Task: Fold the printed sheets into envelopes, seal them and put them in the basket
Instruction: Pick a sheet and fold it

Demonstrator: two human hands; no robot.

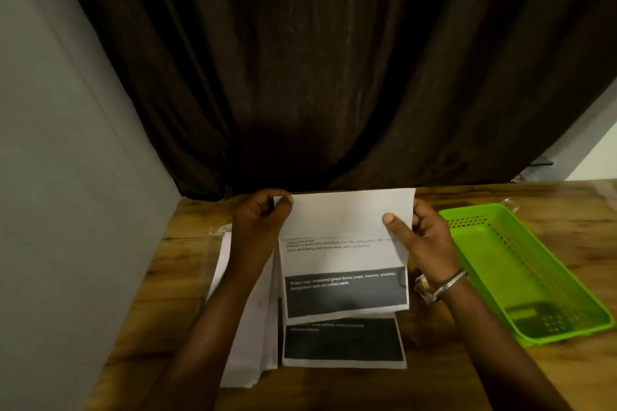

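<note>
I hold a printed sheet (344, 253) above the wooden table, its top part folded down so a blank white flap covers the upper third. My left hand (258, 223) pinches the flap's top left corner. My right hand (424, 233) grips the right edge, thumb pressed on the flap. The sheet shows lines of text and a dark grey band with white print. Under it lies another printed sheet (344, 344) with a black block. A green plastic basket (564, 277) stands to the right and looks empty.
A stack of white papers (253, 337) lies on the table (160, 304) under my left forearm. A dark brown curtain (317, 77) hangs right behind the table's far edge. A grey wall (60, 177) borders the left side.
</note>
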